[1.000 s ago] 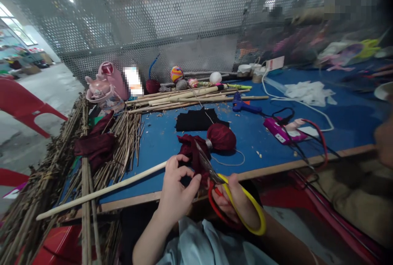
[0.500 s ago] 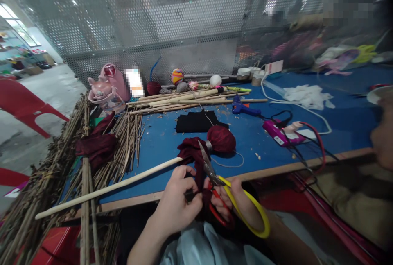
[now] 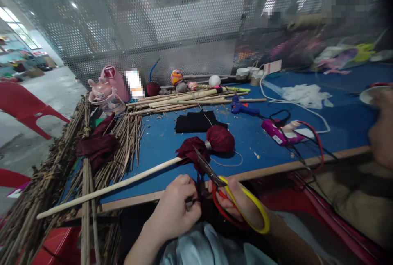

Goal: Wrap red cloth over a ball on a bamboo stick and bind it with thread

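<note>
While the right hand (image 3: 242, 201) grips the scissors (image 3: 215, 178), blades over the maroon cloth (image 3: 188, 148) on the blue table (image 3: 159, 138), one careless squeeze could nick that fabric; whether the curled left hand (image 3: 178, 203) pinches anything, I cannot tell.

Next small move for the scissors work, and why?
I'd probably have the left hand draw the maroon cloth taut before any cut: it lies bunched beside the maroon ball, and the scissors in the right hand reach across it. Whether the left hand pinches it is unclear.
</note>
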Tool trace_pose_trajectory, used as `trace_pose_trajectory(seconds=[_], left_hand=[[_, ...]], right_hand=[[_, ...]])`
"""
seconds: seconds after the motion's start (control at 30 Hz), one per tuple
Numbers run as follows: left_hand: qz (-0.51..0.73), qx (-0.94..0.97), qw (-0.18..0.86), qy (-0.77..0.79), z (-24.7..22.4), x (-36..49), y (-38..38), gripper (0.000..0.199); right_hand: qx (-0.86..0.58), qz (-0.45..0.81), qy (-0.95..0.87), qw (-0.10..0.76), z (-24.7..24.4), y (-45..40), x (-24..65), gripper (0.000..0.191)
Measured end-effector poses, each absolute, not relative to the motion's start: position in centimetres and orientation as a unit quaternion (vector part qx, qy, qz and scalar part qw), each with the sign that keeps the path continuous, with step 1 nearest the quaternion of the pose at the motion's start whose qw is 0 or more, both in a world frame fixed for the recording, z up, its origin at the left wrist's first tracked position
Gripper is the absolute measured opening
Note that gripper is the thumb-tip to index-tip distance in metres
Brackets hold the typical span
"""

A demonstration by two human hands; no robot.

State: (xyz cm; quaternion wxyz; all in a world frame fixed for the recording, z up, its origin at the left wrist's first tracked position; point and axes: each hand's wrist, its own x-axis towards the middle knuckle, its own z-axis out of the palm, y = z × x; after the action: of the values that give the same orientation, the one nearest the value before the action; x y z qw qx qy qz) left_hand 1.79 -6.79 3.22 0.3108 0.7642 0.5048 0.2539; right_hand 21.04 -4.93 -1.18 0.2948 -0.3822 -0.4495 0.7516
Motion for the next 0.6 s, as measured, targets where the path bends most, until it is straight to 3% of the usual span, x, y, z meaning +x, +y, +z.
trace_pose_trajectory(seconds=[0.2, 0.6], left_hand=[[0.232, 0.787, 0.296, 0.49, 3.6, 2.0, -7.0, 0.016], [0.198, 0.802, 0.276, 0.492, 3.1, 2.1, -7.0, 0.011]], right_hand=[[-0.365, 0.782, -0.44, 0.249, -1.4, -4.9, 21.0, 0.069], [-0.407, 0.771, -0.409, 0.269, -1.1, -3.9, 18.8, 0.076]])
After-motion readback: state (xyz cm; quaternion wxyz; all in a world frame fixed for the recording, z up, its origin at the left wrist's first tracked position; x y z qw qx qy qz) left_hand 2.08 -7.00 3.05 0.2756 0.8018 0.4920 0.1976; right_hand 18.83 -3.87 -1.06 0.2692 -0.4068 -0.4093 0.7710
